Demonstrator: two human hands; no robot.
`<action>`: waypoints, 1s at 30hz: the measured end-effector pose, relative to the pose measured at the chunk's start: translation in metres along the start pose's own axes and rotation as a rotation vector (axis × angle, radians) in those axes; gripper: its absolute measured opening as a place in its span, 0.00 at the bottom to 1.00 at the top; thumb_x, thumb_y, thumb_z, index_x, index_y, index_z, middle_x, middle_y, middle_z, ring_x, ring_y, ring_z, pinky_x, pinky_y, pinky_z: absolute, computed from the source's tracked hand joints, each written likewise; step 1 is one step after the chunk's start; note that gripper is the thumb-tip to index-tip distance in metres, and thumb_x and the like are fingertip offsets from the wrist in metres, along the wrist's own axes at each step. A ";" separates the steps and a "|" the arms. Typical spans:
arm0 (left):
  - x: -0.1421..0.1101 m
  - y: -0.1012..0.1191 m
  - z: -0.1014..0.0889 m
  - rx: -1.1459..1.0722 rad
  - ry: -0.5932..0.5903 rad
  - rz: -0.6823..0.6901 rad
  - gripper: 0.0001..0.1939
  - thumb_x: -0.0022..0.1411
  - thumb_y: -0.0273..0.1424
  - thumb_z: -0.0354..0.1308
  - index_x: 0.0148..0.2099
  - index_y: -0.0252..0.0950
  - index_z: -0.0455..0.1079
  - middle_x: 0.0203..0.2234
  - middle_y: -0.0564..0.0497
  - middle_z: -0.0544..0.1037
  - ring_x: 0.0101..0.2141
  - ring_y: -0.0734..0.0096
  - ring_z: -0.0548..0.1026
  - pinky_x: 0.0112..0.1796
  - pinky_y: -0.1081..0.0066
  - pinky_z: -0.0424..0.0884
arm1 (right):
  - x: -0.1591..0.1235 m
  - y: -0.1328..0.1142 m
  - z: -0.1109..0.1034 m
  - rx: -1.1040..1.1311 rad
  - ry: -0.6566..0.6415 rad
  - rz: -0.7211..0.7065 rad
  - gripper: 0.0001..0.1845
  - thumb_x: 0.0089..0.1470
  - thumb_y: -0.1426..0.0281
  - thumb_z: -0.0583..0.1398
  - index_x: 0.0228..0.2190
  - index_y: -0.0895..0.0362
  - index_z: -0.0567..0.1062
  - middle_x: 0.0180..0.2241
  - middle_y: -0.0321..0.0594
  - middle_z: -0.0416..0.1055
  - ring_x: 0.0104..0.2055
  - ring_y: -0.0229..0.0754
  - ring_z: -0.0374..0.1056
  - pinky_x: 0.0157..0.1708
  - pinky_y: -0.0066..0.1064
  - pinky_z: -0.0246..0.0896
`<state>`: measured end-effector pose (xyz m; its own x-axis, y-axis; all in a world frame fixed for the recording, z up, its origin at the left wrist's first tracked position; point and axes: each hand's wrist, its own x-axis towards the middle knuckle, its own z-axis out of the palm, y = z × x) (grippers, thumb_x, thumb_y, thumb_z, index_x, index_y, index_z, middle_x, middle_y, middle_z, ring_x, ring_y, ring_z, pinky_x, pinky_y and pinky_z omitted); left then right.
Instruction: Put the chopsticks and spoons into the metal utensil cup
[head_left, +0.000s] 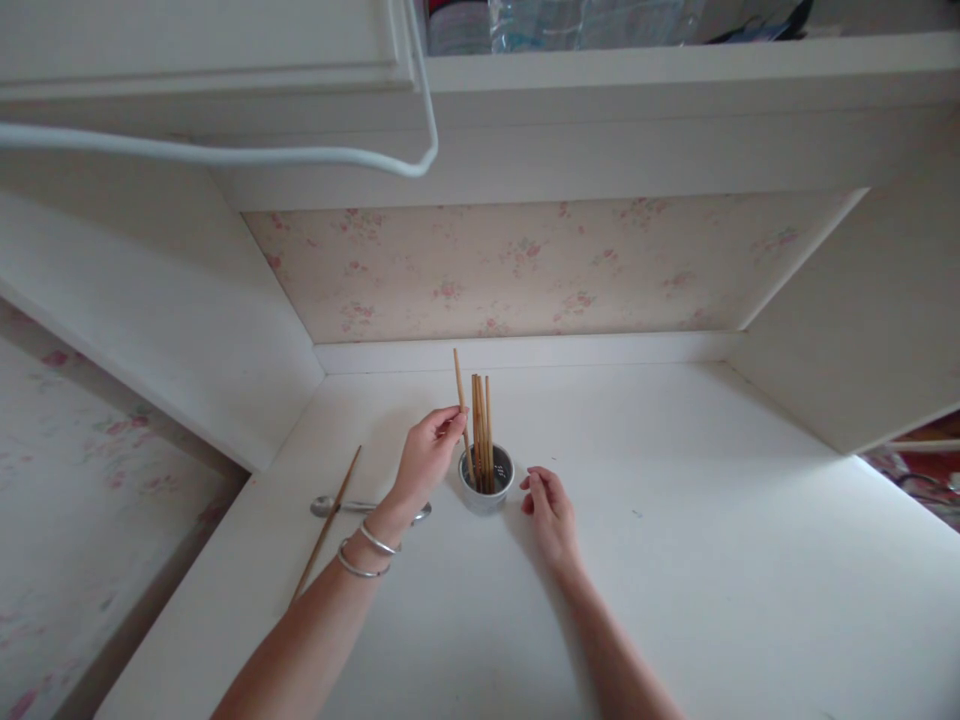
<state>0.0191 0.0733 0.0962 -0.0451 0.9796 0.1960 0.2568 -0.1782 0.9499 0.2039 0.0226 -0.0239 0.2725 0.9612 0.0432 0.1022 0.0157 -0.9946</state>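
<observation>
My left hand pinches a wooden chopstick near its middle. The chopstick stands almost upright, with its lower end inside a small round metal cup. Several more chopsticks stand bunched in that cup. Just right of the cup, my right hand rests near the tabletop, its fingers loosely bent and apart with nothing in them. Left of my left forearm, a single chopstick lies slantwise across a metal spoon. My left wrist hides part of the metal cutlery there.
All this is on a white tabletop, with white side panels and a flowered back wall behind. Overhead run a white shelf holding clear plastic-wrapped things and a cupboard door. A white cable hangs at upper left.
</observation>
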 end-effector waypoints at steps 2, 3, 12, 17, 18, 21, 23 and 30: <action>-0.004 -0.007 0.005 0.009 -0.010 0.003 0.20 0.60 0.44 0.55 0.46 0.35 0.75 0.40 0.46 0.80 0.38 0.67 0.77 0.41 0.69 0.72 | 0.001 0.001 0.000 0.009 -0.001 -0.004 0.19 0.59 0.54 0.52 0.40 0.54 0.71 0.31 0.38 0.71 0.24 0.38 0.64 0.25 0.30 0.60; -0.006 -0.010 0.007 0.011 -0.015 0.005 0.20 0.61 0.43 0.55 0.46 0.35 0.76 0.40 0.46 0.80 0.39 0.66 0.77 0.41 0.68 0.72 | 0.001 0.001 0.000 0.014 -0.001 -0.006 0.19 0.58 0.54 0.52 0.40 0.55 0.71 0.30 0.38 0.71 0.23 0.38 0.64 0.25 0.30 0.60; -0.011 -0.028 0.015 0.030 -0.012 -0.003 0.17 0.61 0.41 0.55 0.44 0.37 0.77 0.41 0.47 0.80 0.41 0.66 0.77 0.45 0.67 0.71 | 0.001 -0.001 -0.002 -0.007 -0.007 -0.002 0.19 0.58 0.53 0.52 0.39 0.54 0.72 0.30 0.38 0.71 0.23 0.38 0.64 0.25 0.30 0.61; -0.013 -0.030 0.016 0.057 -0.038 0.001 0.16 0.62 0.40 0.55 0.44 0.37 0.77 0.42 0.47 0.80 0.42 0.65 0.77 0.45 0.66 0.71 | 0.000 -0.002 -0.001 0.000 -0.003 0.002 0.19 0.58 0.53 0.53 0.39 0.54 0.72 0.30 0.37 0.71 0.23 0.38 0.64 0.25 0.31 0.60; -0.014 -0.030 0.016 0.056 -0.043 -0.006 0.16 0.62 0.40 0.55 0.44 0.37 0.77 0.42 0.47 0.80 0.42 0.65 0.77 0.46 0.66 0.71 | 0.000 -0.002 -0.001 0.003 -0.003 0.006 0.19 0.58 0.53 0.53 0.39 0.54 0.72 0.30 0.37 0.71 0.23 0.38 0.64 0.25 0.31 0.60; -0.016 -0.029 0.016 0.032 -0.058 -0.027 0.16 0.61 0.40 0.55 0.45 0.37 0.77 0.43 0.47 0.80 0.43 0.65 0.77 0.46 0.66 0.71 | -0.001 -0.002 -0.002 0.021 0.001 0.013 0.19 0.58 0.53 0.53 0.40 0.54 0.71 0.30 0.37 0.71 0.23 0.38 0.64 0.25 0.31 0.60; -0.018 -0.028 0.016 0.013 -0.060 -0.037 0.16 0.61 0.40 0.55 0.45 0.37 0.77 0.43 0.47 0.79 0.44 0.65 0.76 0.46 0.67 0.71 | -0.003 -0.003 -0.002 0.038 0.010 0.016 0.18 0.58 0.53 0.53 0.40 0.54 0.70 0.30 0.36 0.70 0.23 0.38 0.63 0.25 0.30 0.59; -0.041 -0.030 0.002 -0.026 0.075 -0.151 0.20 0.61 0.43 0.55 0.48 0.35 0.72 0.42 0.45 0.78 0.39 0.68 0.74 0.39 0.71 0.70 | -0.008 -0.008 -0.002 0.177 0.140 0.041 0.17 0.56 0.54 0.56 0.38 0.54 0.70 0.27 0.32 0.67 0.22 0.35 0.60 0.22 0.27 0.55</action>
<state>0.0149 0.0384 0.0591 -0.1534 0.9859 0.0670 0.2164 -0.0326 0.9758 0.2025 0.0147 -0.0162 0.4045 0.9145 0.0032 -0.0772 0.0376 -0.9963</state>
